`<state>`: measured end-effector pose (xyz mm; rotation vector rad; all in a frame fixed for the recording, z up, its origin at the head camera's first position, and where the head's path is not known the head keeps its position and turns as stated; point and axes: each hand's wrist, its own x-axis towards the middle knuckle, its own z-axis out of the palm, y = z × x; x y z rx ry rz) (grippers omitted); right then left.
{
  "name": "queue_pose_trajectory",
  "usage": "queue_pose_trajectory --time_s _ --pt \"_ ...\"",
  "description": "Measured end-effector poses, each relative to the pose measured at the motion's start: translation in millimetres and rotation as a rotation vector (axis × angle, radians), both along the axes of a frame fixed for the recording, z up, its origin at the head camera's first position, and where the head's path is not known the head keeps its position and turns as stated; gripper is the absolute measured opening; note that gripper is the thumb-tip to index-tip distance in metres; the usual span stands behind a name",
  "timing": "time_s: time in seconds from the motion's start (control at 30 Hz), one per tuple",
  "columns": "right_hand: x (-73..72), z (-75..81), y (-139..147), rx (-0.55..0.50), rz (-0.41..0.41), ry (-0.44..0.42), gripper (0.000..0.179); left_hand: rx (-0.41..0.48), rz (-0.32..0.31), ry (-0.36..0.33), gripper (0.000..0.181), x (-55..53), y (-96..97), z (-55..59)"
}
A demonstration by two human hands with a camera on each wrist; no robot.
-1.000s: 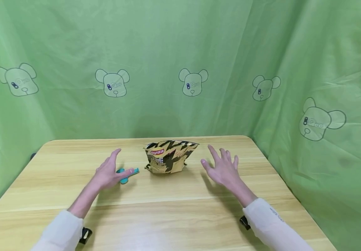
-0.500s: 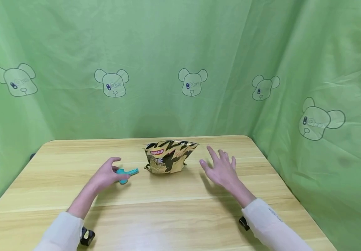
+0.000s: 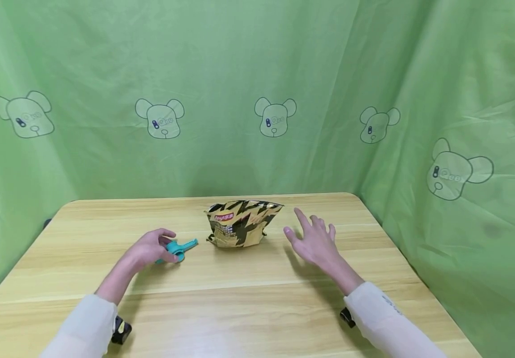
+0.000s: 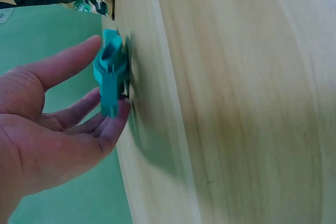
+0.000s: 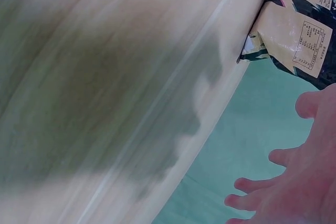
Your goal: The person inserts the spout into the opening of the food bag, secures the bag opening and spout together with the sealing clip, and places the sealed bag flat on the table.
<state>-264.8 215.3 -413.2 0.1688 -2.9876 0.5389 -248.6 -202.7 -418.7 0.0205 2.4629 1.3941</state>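
On the left of the table, my left hand [image 3: 149,247] holds a teal plastic clip [image 3: 188,245] between thumb and fingers. The left wrist view shows the thumb at one side of the clip [image 4: 110,74] and curled fingertips at its lower end, close over the wood. A gold and black chip bag [image 3: 241,228] stands upright near the middle of the table, its wide top edge leaning right. My right hand [image 3: 314,243] hovers to the right of the bag, fingers spread and holding nothing. Its fingers stay apart from the bag [image 5: 294,32] in the right wrist view.
The light wooden table [image 3: 239,313] reaches back to a green curtain [image 3: 221,64] printed with bear heads. More curtain hangs along both sides. A black wrist device [image 3: 121,330] is strapped under my left sleeve, another [image 3: 348,317] under the right.
My left hand has lowered and closed its fingers round the teal clip, which has turned a little in place. The right hand has barely moved, and the chip bag stands as before.
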Motion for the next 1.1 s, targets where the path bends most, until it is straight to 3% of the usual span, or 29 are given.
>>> queue_pose_trajectory --time_s 0.5,0.73,1.1 --pt "-0.2 -1.6 -0.6 -0.007 -0.003 -0.003 0.074 -0.098 0.059 0.036 0.070 -4.4 3.3 -7.2" --pt "-0.7 -1.3 -0.8 -0.005 0.000 -0.006 0.073 -0.089 0.098 0.039 0.062 -5.1 2.0 -10.6" --pt "-2.6 -2.3 0.1 -0.016 -0.004 -0.021 0.075 -0.076 0.101 0.038 0.055 -5.7 0.3 -11.8"
